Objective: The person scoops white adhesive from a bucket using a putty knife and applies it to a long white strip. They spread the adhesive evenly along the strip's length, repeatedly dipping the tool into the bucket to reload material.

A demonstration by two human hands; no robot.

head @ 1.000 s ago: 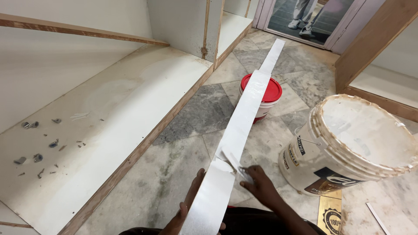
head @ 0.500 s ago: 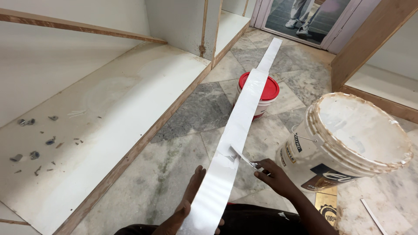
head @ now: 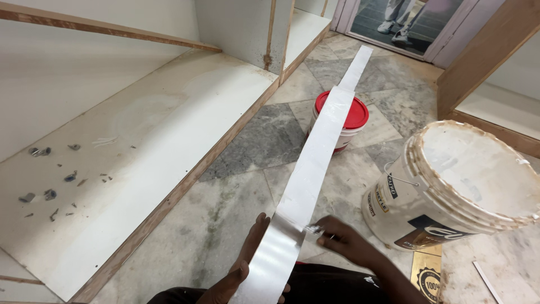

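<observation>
Here, in the head view, my left hand [head: 243,264] cupped the near end of the long white laminate strip [head: 315,163] from beneath, fingers wrapped on its edge, seemingly to keep it steady and raised. My right hand [head: 346,242] pinched a small blurred tool at the strip's right edge, fingers together, while the strip's middle rested across the red-lidded tub [head: 353,121], which propped it off the marble floor [head: 247,152], beside the big white bucket [head: 461,186].

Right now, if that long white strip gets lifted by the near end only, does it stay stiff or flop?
Probably flops: the white strip is long and thin, and already sags between the red-lidded tub and the left hand. Likely light for its length, since it stays draped over the tub's lid. Its glossy face looks slippery; the right hand pinches its edge.
</observation>
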